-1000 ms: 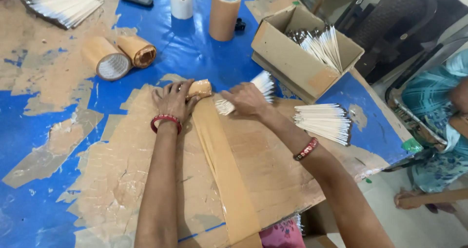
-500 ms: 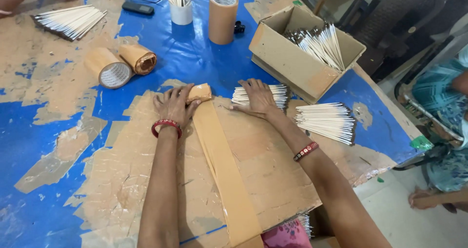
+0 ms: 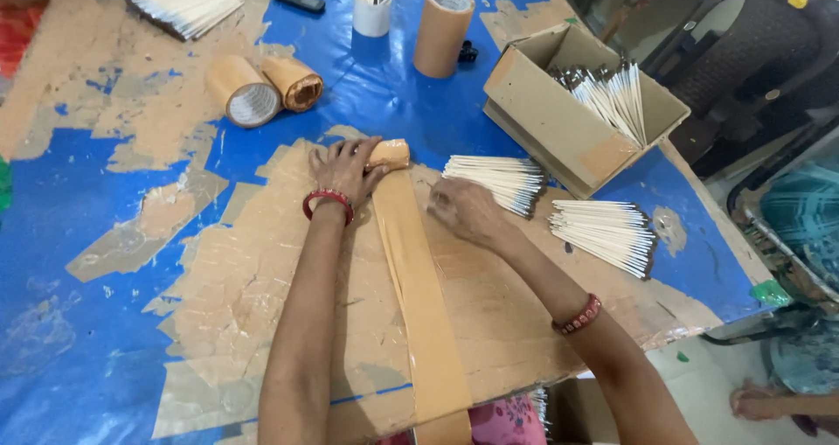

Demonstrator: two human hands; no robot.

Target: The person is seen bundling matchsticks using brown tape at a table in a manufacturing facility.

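- The left hand lies palm down on a small roll of brown tape, fingers curled over its near-left side and pinching it against the table.
- From under that grip a long strip of brown tape runs straight back toward the person, lying flat to the table's near edge.
- The right hand rests just right of the strip, a little nearer the person than the roll; its fingers are loosely bent and pressed on the taped surface, holding nothing that I can make out.
- Just beyond the right hand's fingertips lies a bundle of thin white sticks, close to but apart from the hand.
- Further right of that hand sits a second bundle of white sticks, well clear of both hands.
- Beyond and right of the grip stands an open cardboard box with more sticks leaning inside.
- Beyond and left of the left hand lie two bigger tape rolls on their sides; an upright tape roll and a white cup of sticks stand further off.
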